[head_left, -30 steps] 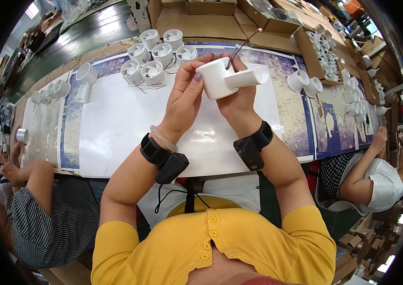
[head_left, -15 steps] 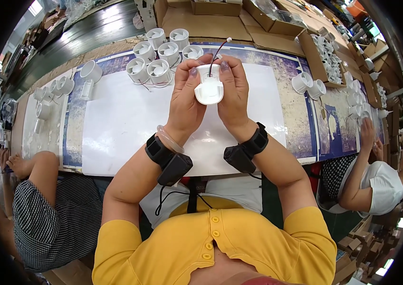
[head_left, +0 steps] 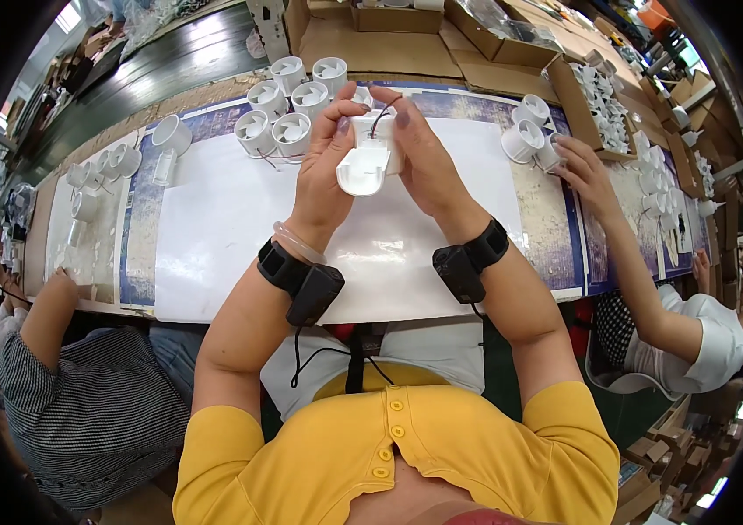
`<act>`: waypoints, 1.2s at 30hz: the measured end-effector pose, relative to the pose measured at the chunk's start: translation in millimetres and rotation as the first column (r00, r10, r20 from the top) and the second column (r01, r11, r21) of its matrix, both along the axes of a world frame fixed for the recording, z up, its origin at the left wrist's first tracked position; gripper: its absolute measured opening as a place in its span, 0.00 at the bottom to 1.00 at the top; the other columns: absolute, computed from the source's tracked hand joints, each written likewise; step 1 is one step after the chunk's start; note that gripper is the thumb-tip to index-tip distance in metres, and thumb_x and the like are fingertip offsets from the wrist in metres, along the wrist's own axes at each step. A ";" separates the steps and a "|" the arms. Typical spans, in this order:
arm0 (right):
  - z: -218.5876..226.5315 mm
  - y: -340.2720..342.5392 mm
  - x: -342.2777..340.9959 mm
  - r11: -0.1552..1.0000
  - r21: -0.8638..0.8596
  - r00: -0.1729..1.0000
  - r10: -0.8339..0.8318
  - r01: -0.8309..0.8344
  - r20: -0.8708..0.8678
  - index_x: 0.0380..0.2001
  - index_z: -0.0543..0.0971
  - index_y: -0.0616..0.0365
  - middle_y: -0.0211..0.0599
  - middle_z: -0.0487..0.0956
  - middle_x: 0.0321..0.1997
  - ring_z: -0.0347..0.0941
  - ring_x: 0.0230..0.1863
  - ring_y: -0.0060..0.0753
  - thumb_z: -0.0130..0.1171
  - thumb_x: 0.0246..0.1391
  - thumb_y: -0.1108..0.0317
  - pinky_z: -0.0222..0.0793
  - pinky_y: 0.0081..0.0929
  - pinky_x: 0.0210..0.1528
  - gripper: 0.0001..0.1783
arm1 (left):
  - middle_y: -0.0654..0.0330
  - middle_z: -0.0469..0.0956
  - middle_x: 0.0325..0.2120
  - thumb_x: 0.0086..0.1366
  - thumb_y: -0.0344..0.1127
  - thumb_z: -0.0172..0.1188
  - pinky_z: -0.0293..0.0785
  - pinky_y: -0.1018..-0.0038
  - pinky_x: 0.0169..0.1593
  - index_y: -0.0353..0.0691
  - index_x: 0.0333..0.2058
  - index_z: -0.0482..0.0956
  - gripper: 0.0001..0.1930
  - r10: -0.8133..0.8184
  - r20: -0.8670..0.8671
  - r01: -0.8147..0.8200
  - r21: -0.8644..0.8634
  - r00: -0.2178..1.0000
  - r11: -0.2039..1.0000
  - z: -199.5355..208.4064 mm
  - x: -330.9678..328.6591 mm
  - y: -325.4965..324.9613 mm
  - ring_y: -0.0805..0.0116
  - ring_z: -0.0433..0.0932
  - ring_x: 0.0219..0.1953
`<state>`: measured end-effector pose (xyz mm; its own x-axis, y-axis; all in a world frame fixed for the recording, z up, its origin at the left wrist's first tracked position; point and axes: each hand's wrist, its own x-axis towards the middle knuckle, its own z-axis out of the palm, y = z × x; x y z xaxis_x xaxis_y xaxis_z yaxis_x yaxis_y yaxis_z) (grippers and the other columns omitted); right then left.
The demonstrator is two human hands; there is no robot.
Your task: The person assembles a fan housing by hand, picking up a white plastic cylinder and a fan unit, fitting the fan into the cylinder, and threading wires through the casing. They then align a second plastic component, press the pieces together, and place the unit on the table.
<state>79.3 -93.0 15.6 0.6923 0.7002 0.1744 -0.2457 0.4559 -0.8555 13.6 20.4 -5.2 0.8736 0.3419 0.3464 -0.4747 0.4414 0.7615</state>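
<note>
Above the desk (head_left: 548,241), your left hand (head_left: 322,166) and right hand (head_left: 431,171) gripped the white plastic housing (head_left: 364,164) between their fingers (head_left: 418,136); a steady, light hold, clear of the thin wires (head_left: 377,124), would likely have best spared them strain.

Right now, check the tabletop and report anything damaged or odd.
The table covering looks worn to the right of the white sheet: its blue-bordered surface is scuffed and blotchy, unlike the smooth sheet.

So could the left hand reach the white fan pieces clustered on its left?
Probably yes: the white fan pieces stand close to the left hand with nothing visible between, though it appears busy holding the white part.
</note>
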 end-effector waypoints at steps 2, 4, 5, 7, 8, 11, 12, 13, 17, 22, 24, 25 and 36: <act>-8.3 -4.5 4.5 0.999 -0.035 0.996 0.030 -0.027 0.084 0.55 0.65 0.58 0.34 0.70 0.54 0.68 0.54 0.26 0.49 0.61 0.62 0.65 0.26 0.55 0.21 | 0.59 0.67 0.55 0.72 0.39 0.41 0.62 0.69 0.61 0.44 0.53 0.65 0.15 0.009 -0.018 -0.008 0.020 1.000 1.000 -2.1 0.8 4.5 0.67 0.65 0.58; -9.8 -11.1 10.7 0.998 -0.049 0.991 0.035 -0.029 0.130 0.55 0.65 0.57 0.35 0.69 0.55 0.68 0.54 0.27 0.52 0.59 0.65 0.65 0.26 0.56 0.22 | 0.59 0.67 0.55 0.72 0.42 0.42 0.62 0.69 0.61 0.42 0.55 0.64 0.18 -0.004 -0.046 0.006 0.048 0.999 0.999 -2.5 4.1 6.2 0.68 0.66 0.57; -8.9 -13.9 14.7 1.000 -0.028 0.978 0.002 0.004 0.208 0.55 0.65 0.57 0.35 0.70 0.55 0.68 0.54 0.27 0.55 0.55 0.68 0.65 0.26 0.56 0.24 | 0.59 0.67 0.55 0.72 0.42 0.42 0.62 0.69 0.61 0.42 0.55 0.64 0.18 -0.005 -0.045 0.008 0.052 0.999 0.999 -0.7 4.2 8.3 0.68 0.66 0.57; -8.0 -21.5 24.6 0.997 0.018 0.930 -0.075 0.073 0.359 0.55 0.65 0.55 0.35 0.70 0.55 0.68 0.55 0.27 0.59 0.49 0.73 0.65 0.26 0.56 0.29 | 0.56 0.67 0.54 0.70 0.45 0.45 0.62 0.71 0.59 0.40 0.55 0.64 0.20 -0.179 -0.127 0.168 -0.094 0.976 0.981 4.5 4.5 14.5 0.68 0.66 0.56; -7.4 -24.6 28.6 0.997 0.022 0.929 -0.083 0.080 0.362 0.55 0.65 0.55 0.35 0.70 0.55 0.68 0.55 0.27 0.59 0.49 0.73 0.65 0.26 0.56 0.29 | 0.55 0.67 0.53 0.70 0.47 0.47 0.62 0.72 0.57 0.39 0.55 0.64 0.22 -0.268 -0.158 0.241 -0.171 0.950 0.955 7.2 4.1 17.5 0.68 0.66 0.55; -6.9 -31.0 38.0 0.983 0.017 0.797 -0.159 0.183 0.583 0.53 0.67 0.56 0.36 0.72 0.53 0.68 0.54 0.28 0.60 0.44 0.74 0.66 0.27 0.56 0.30 | 0.54 0.70 0.50 0.66 0.48 0.52 0.66 0.72 0.53 0.36 0.55 0.64 0.26 -0.291 -0.296 0.326 0.077 0.910 0.942 8.6 0.8 29.8 0.67 0.70 0.50; -6.6 -31.7 38.3 0.984 0.021 0.797 -0.156 0.177 0.583 0.53 0.67 0.56 0.36 0.72 0.53 0.68 0.54 0.28 0.60 0.44 0.74 0.66 0.27 0.56 0.30 | 0.54 0.72 0.48 0.64 0.49 0.55 0.69 0.72 0.51 0.35 0.55 0.64 0.28 -0.275 -0.365 0.362 0.193 0.889 0.912 8.6 -1.4 32.0 0.66 0.72 0.48; -6.0 -31.3 38.2 0.977 -0.015 0.750 -0.155 0.215 0.643 0.52 0.67 0.57 0.36 0.72 0.52 0.69 0.54 0.28 0.61 0.44 0.74 0.66 0.26 0.55 0.29 | 0.54 0.72 0.48 0.64 0.49 0.55 0.69 0.72 0.51 0.35 0.55 0.64 0.28 -0.265 -0.366 0.353 0.197 0.892 0.915 7.4 -3.2 31.5 0.66 0.72 0.48; -6.8 -31.5 39.8 0.950 -0.104 0.599 -0.099 0.294 0.794 0.50 0.69 0.58 0.36 0.74 0.49 0.70 0.52 0.29 0.62 0.43 0.72 0.66 0.26 0.54 0.27 | 0.51 0.76 0.39 0.54 0.48 0.67 0.72 0.70 0.43 0.33 0.54 0.64 0.35 0.008 -0.300 0.245 0.796 0.954 0.553 8.8 -9.9 19.6 0.61 0.76 0.38; -9.2 -31.6 33.7 0.899 -0.154 0.480 -0.069 0.410 0.875 0.48 0.70 0.60 0.37 0.74 0.46 0.72 0.47 0.30 0.62 0.43 0.70 0.67 0.26 0.51 0.26 | 0.45 0.76 0.42 0.57 0.41 0.63 0.72 0.61 0.43 0.35 0.51 0.65 0.27 0.186 -0.163 0.087 0.928 0.969 0.362 4.5 -9.3 1.4 0.47 0.76 0.41; -9.7 -28.1 28.1 0.873 -0.188 0.495 -0.069 0.450 0.866 0.49 0.68 0.60 0.38 0.73 0.48 0.71 0.47 0.31 0.61 0.44 0.70 0.67 0.26 0.50 0.27 | 0.44 0.76 0.41 0.58 0.42 0.61 0.72 0.60 0.44 0.36 0.50 0.65 0.26 0.275 -0.184 0.059 0.911 0.944 0.408 3.2 -12.7 -7.3 0.44 0.75 0.42; -10.7 -26.6 26.2 0.891 -0.179 0.500 -0.060 0.416 0.864 0.49 0.68 0.60 0.38 0.73 0.48 0.71 0.47 0.31 0.61 0.44 0.70 0.67 0.26 0.50 0.27 | 0.44 0.76 0.41 0.58 0.42 0.61 0.72 0.60 0.44 0.36 0.50 0.65 0.26 0.313 -0.183 0.046 0.916 0.932 0.399 5.0 -15.5 -5.9 0.44 0.75 0.42; -10.7 -20.5 17.3 0.892 -0.007 0.439 -0.216 0.452 0.872 0.54 0.65 0.60 0.38 0.71 0.53 0.68 0.51 0.33 0.56 0.55 0.68 0.62 0.29 0.56 0.24 | 0.46 0.76 0.41 0.60 0.40 0.60 0.73 0.66 0.45 0.32 0.49 0.64 0.24 0.680 0.005 -0.332 0.875 0.733 0.352 3.8 -108.3 94.9 0.52 0.78 0.42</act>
<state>96.6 -113.5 4.9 0.4850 0.5445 0.6843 0.7625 0.1199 -0.6358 -94.7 115.3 -1.4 0.7325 0.4916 0.4709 -0.0430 -0.6570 0.7527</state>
